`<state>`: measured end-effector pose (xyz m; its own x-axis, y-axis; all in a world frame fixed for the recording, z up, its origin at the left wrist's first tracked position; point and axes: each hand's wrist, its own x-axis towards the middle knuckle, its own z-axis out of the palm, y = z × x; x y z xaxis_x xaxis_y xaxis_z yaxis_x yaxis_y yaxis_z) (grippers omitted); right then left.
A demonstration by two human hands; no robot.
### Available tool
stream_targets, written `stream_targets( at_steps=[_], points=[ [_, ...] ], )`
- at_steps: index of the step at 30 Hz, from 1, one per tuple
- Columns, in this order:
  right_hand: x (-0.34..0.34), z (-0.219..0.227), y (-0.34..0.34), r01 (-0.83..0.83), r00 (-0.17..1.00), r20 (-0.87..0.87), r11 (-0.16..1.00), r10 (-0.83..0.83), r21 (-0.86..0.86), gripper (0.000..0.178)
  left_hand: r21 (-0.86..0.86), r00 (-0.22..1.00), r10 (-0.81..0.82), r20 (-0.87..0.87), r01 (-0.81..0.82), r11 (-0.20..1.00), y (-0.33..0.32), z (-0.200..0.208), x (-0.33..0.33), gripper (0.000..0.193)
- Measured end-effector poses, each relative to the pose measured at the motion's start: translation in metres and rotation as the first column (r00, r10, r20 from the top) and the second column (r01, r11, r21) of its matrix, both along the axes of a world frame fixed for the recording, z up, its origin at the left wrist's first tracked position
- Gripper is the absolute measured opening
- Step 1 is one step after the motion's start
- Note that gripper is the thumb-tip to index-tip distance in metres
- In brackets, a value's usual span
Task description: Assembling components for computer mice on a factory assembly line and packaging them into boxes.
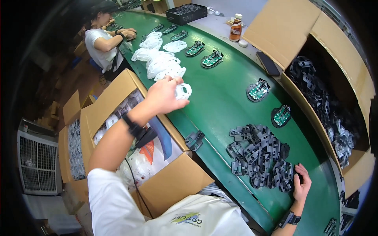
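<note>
My left hand (167, 96) reaches across the green work surface, its fingers closed on a white plastic shell (183, 91) with a cut-out. Just beyond it lies a long heap of similar white shells (161, 63). On the right, my right hand (302, 183) rests at the edge of a pile of dark grey moulded plastic parts (262, 155). Its fingers are loosely bent, the thumb stands apart, and nothing shows in it. One dark grey part (194, 140) lies alone by the near edge. Mouse-shaped black bases with green circuit boards (258, 90) are spaced along the surface.
An open carton (204, 173) with bagged white parts stands against the near edge. At right, another open carton (328, 157) holds dark parts. A phone (267, 63), a bottle (236, 28) and a black tray (186, 14) line the far side. A co-worker (104, 41) works at upper left.
</note>
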<state>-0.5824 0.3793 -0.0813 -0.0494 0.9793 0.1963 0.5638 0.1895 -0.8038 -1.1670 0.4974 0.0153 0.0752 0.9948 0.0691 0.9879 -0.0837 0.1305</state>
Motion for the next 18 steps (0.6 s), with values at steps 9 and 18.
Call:
stream_targets(
  at_steps=[9, 18],
  points=[
    [-0.005, -0.005, 0.005, -0.02, 1.0, -0.015, 0.999, 0.02, -0.032, 0.021, 0.171, 0.946, 0.227, -0.231, -0.191, 0.967, 0.079, -0.012, -0.032, 0.096],
    [-0.017, 0.009, -0.005, 0.0, 1.0, -0.01, 1.0, 0.001, 0.006, 0.072, -0.694, 0.99, -0.115, 0.078, 0.137, 0.707, -0.132, 0.059, -0.048, 0.069]
  ],
)
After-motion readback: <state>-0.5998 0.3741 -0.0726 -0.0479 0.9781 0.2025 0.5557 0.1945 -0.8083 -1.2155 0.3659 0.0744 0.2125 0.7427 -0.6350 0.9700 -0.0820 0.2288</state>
